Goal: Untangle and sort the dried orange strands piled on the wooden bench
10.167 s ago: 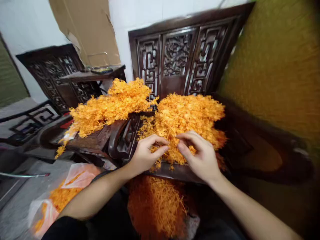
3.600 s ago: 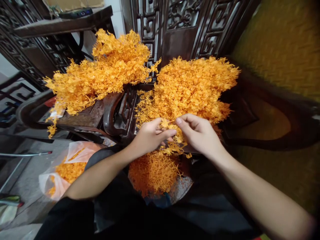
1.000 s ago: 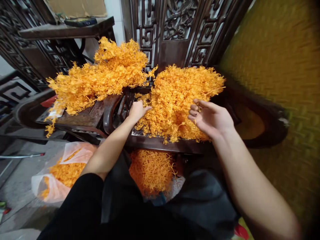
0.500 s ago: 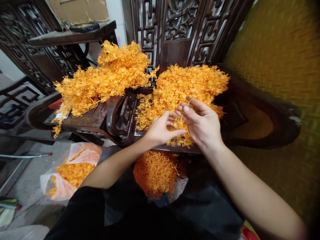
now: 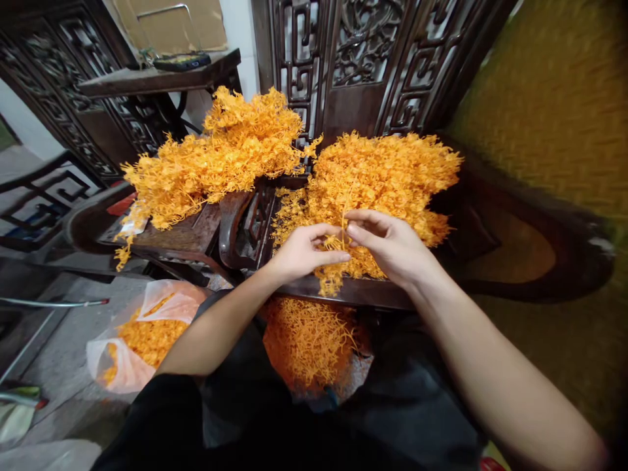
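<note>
Between both hands is an orange plastic flower sprig (image 5: 344,222), its thin stem pointing up and its frilly tips hanging low. My left hand (image 5: 305,252) curls around the sprig's lower part, thumb stretched along the near side. My right hand (image 5: 392,245) pinches the stem with thumb and fingertips. Directly behind them, a large heap of orange plastic flower sprigs (image 5: 383,167) covers the seat of a dark wooden chair. Below the seat's front edge, between my legs, an orange bag (image 5: 275,347) holds many thin orange pieces (image 5: 314,340).
Another orange heap (image 5: 216,160) lies on the wooden chair to the left, past a curved armrest (image 5: 233,229). A white plastic bag (image 5: 135,376) with orange pieces stands on the floor. A phone-like dark object (image 5: 181,62) rests on a small table (image 5: 147,80). Carved chair backs rise behind.
Both hands have shifted slightly left over the heap, and my right hand has come lower, with its fingers closer to my left hand. The view has turned a little left.
</note>
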### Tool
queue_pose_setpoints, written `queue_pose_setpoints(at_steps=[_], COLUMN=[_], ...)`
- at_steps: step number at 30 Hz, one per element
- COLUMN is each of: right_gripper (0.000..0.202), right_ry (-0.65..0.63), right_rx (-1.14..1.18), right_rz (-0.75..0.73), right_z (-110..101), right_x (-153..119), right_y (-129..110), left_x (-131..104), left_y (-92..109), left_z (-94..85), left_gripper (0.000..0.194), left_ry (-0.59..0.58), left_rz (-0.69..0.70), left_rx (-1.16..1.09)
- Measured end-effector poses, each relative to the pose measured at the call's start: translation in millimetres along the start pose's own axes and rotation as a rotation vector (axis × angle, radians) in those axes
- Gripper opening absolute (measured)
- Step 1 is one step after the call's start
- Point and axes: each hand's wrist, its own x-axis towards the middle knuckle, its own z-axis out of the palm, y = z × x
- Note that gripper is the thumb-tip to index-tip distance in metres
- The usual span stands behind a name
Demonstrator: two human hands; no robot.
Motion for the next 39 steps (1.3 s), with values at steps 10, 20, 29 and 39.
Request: queue_pose_setpoints(at_steps=[10,20,29,39], right_gripper=[0.035,0.041,0.046,0.061], right_ry=[0.059,-0.191,-0.178,-0.331], right_rx=[0.024,-0.121,-0.296,-0.257], right_rz=[-0.045,0.056,-0.005,0.153], right_z=[5,-10,-2,-1], right_x=[0,-11,-14,-20], right_y=[0,-10,-4,-7], left_x=[-1,-5,-8,-10], left_y=[3,14,10,11], left_z=[-6.7,-19.5,-7.6,-4.2], left_gripper=[0.026,0.028,0.036,0.016], left_ry=[0.061,0.049,-0.060,0.141], left_rz=[0.028,-0.090,-0.009,0.248], left_rx=[0.024,0.068,0.123,0.601])
